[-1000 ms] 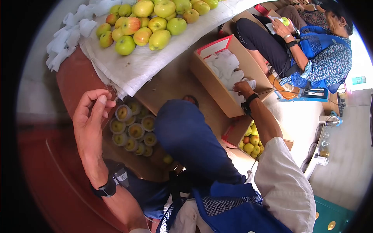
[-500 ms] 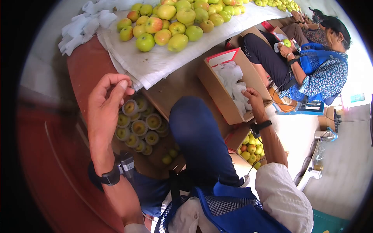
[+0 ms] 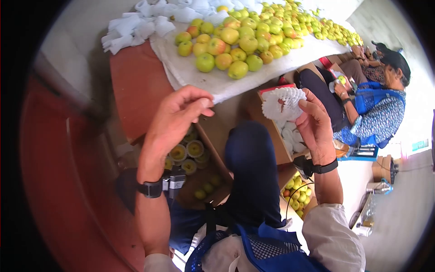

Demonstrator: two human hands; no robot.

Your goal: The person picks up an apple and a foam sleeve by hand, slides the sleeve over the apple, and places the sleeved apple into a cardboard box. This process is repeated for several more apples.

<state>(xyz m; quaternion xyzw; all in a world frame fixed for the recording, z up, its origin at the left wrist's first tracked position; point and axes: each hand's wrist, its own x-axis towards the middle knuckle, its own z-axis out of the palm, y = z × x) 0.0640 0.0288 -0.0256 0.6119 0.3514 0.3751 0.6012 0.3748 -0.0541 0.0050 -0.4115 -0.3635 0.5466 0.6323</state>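
Observation:
My right hand (image 3: 316, 120) pinches a white foam fruit net (image 3: 283, 103) between thumb and fingers, holding it up over the cardboard box (image 3: 267, 122). The net is spread, with a gap in its middle. My left hand (image 3: 183, 113) hovers left of it, near the front edge of the cloth-covered table (image 3: 181, 75). Its fingers are loosely bent and nothing shows in them. Below, partly hidden by my left arm, lie apples in foam nets (image 3: 195, 148) in an open carton (image 3: 210, 147). More white nets (image 3: 292, 136) lie inside the box under my right hand.
Many yellow-green apples (image 3: 248, 43) cover the table, with a heap of white foam nets (image 3: 136, 29) at its left end. Loose apples (image 3: 297, 195) fill a box below my right wrist. A co-worker (image 3: 378, 99) in a blue vest sits at the right holding an apple.
My right hand has risen from the box and now holds up a foam net. My left hand has moved right. The whole view has shifted, showing more of the table.

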